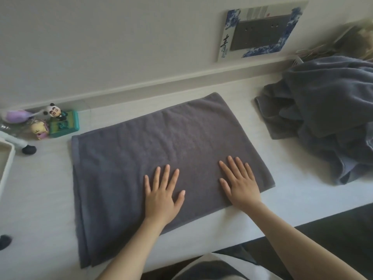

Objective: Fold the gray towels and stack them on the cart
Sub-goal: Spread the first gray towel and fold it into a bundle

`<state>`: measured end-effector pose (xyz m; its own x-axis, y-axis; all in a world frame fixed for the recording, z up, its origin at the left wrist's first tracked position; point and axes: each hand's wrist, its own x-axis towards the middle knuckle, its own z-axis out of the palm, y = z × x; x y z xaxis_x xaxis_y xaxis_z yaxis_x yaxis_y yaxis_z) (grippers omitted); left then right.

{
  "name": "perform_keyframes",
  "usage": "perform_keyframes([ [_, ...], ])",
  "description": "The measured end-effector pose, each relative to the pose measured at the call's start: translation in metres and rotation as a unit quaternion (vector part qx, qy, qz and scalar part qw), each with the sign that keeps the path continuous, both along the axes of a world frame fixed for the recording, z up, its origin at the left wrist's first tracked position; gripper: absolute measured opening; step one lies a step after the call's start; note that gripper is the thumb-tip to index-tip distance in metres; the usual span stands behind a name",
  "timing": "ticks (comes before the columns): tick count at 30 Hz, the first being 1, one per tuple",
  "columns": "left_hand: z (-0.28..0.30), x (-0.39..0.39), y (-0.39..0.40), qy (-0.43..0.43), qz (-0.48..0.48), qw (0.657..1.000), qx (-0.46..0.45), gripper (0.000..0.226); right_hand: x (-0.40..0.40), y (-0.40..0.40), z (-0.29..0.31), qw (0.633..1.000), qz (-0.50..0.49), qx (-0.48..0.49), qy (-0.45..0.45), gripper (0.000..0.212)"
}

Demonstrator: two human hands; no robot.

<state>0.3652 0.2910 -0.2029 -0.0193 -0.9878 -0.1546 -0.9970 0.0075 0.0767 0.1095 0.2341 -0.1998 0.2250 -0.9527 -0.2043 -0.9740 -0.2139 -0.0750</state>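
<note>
White bench [286,201] carries our folded towel [153,150] at its middle. We press our left hand [161,197] and right hand [241,184] flat on it, fingers straight. Right of the towel lies a crumpled pile [327,110].

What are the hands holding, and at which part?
Nothing is held. The left hand and right hand lie flat, fingers straight, on the near half of the towel.

The head view looks steeply down, close over the table [262,209] toward the wall [101,47].
</note>
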Motion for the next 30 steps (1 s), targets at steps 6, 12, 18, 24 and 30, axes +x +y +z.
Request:
perform_keyframes([
  [6, -0.001, 0.082, 0.044, -0.012, 0.119, 0.993, 0.003, 0.069, 0.016, 0.004, 0.011, 0.999, -0.043, 0.014, 0.005, 0.070],
  [12, 0.003, 0.094, 0.062, 0.032, 0.142, 0.989, -0.005, 0.068, 0.112, 0.042, 0.019, 0.997, 0.025, 0.020, -0.072, 0.065],
  [18, -0.001, 0.149, 0.107, 0.024, 0.232, 0.972, -0.015, 0.066, 0.128, 0.054, 0.006, 0.998, 0.058, 0.010, -0.021, 0.069],
  [24, 0.016, 0.161, 0.111, 0.105, 0.345, 0.931, -0.051, 0.053, 0.165, 0.066, 0.019, 0.996, 0.060, -0.013, -0.066, 0.051],
  [30, 0.039, 0.164, 0.098, 0.251, 0.458, 0.850, -0.068, 0.027, 0.209, 0.091, 0.023, 0.981, 0.154, -0.003, -0.119, 0.044],
])
